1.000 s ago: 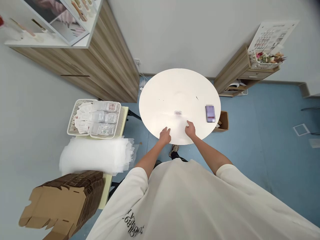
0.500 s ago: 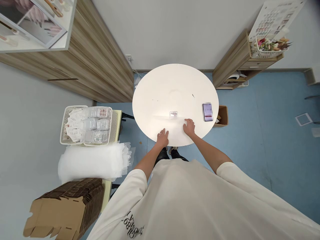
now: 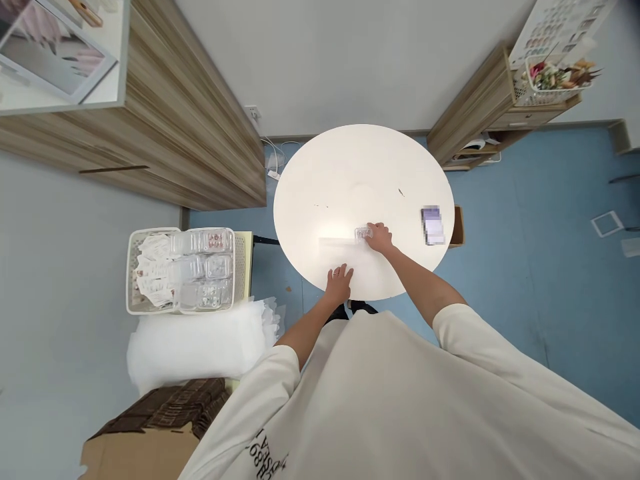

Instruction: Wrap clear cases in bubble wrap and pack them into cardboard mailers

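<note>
The right hand (image 3: 379,239), fingers pressed together, touches a small clear plastic box (image 3: 363,233) toward six o'clock on the round white table (image 3: 330,167); any pinch cannot be told. The left hand (image 3: 339,283) lies apart, fingers spread. A white plastic basket (image 3: 131,273) at nine o'clock holds more clear boxes (image 3: 203,267).

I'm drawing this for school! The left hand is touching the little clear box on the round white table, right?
Not quite: it's the right hand, not the left hand, that touches the little clear box on the round white table. The head view shows it.
</note>
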Available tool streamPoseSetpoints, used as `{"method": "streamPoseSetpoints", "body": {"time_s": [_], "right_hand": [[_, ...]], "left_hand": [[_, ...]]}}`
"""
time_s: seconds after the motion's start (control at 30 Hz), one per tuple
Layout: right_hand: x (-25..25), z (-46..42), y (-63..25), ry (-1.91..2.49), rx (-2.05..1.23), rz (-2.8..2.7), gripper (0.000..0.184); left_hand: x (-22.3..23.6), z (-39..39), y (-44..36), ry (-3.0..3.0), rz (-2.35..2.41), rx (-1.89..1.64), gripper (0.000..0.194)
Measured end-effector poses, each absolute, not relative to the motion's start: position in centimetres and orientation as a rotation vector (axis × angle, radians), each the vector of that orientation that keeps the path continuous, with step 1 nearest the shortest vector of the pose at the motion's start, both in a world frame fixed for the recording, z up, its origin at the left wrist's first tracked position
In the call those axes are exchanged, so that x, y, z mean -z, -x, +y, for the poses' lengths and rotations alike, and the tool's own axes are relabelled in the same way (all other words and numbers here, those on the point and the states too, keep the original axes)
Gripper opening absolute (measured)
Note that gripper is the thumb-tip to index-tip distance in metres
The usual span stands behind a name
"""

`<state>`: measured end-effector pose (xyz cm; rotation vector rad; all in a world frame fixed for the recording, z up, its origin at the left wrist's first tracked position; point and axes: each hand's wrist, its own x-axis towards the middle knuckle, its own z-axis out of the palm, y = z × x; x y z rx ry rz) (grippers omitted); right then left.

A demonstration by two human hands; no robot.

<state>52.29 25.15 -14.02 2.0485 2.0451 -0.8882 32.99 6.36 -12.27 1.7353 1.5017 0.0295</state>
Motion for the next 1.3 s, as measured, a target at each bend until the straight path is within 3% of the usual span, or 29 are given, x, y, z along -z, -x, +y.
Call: {"method": "streamPoseSetpoints", "body": {"time_s": [0.23, 0.47, 0.67, 0.97, 1.3], "right_hand": [[14.1, 24.7, -52.3, -2.126, 0.856, 2.058, 0.043], [13.0, 25.2, -53.1, -2.303, 1.138, 2.025, 0.033], [11.0, 26.1, -55.6, -2.702, 1.376, 2.007, 0.037], [11.8, 23.2, -56.7, -2.199, 1.769, 1.889, 0.026], [13.2, 24.7, -55.5, -2.200, 1.682, 1.947, 0.033]], "left_hand": [[12.7, 6.3, -32.3, -1.783, 1.444, -0.027, 0.082], [12.8, 6.7, -32.5, -1.803, 1.461, -0.034, 0.081], [12.7, 8.8, -33.2, -1.791, 1.485, -0.032, 0.081], [13.1, 13.8, -32.5, -2.142, 1.463, 0.289, 0.079], [14.1, 13.6, -32.6, -2.221, 1.485, 0.345, 0.075]]}}
